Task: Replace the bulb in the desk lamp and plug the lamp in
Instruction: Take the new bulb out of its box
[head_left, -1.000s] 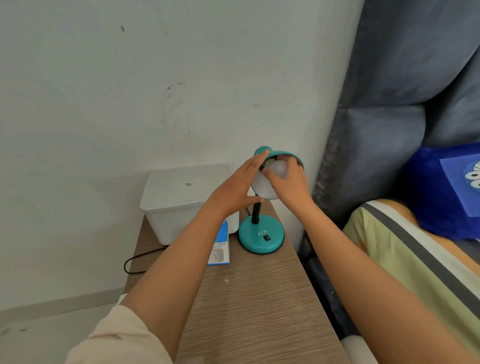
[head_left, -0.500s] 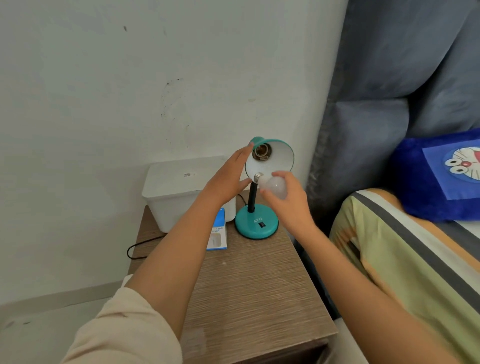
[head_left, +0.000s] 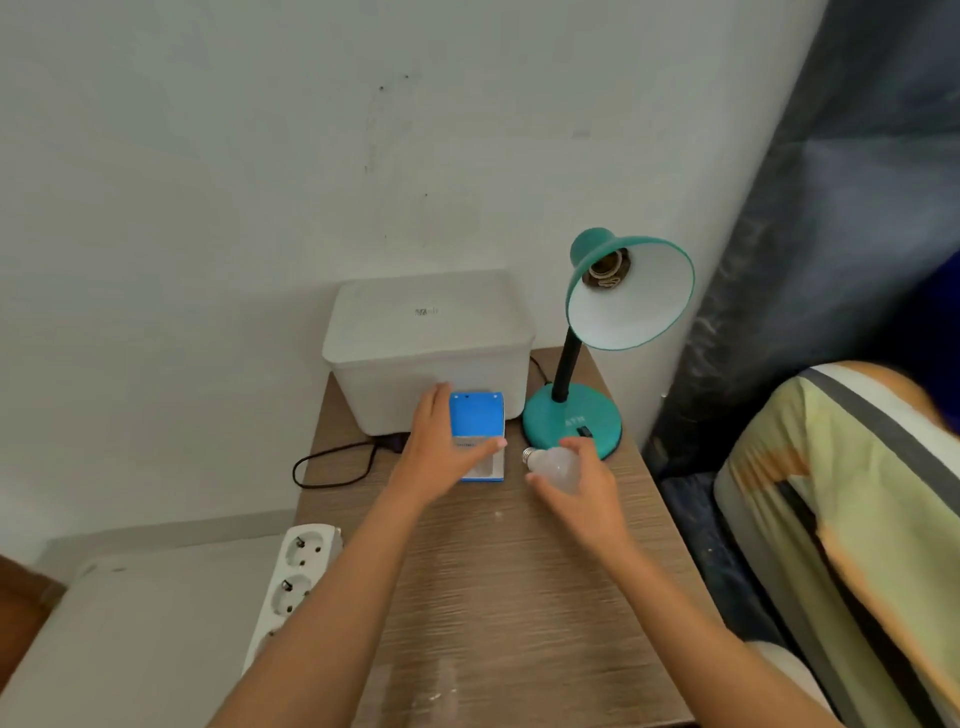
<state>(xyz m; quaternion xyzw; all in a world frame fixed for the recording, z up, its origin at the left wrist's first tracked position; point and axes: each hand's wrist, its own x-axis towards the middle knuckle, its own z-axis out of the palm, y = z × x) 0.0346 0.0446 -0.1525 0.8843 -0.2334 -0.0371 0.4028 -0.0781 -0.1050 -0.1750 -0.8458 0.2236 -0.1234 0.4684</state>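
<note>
- Soft, even daylight fills the room; the white wall (head_left: 260, 156) reads bright with no glare.
- Faint shadows lie under the hands on the counter (head_left: 519, 571).
- Motion blur smears the curtain (head_left: 831, 234) at 2 o'clock and the striped bedding (head_left: 857, 519) at 4 o'clock.
- Wide-angle distortion bends the edges.

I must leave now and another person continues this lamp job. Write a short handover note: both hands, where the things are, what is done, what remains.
Left hand: closing on the blue bulb box, which lies on the table before the white bin.
Right hand: holds the removed bulb low over the table, near the lamp base.
Done: the lamp socket is empty.
Left: set this bulb down, take a new one from the box, screw it in, plug the lamp into the power strip on the left.
</note>
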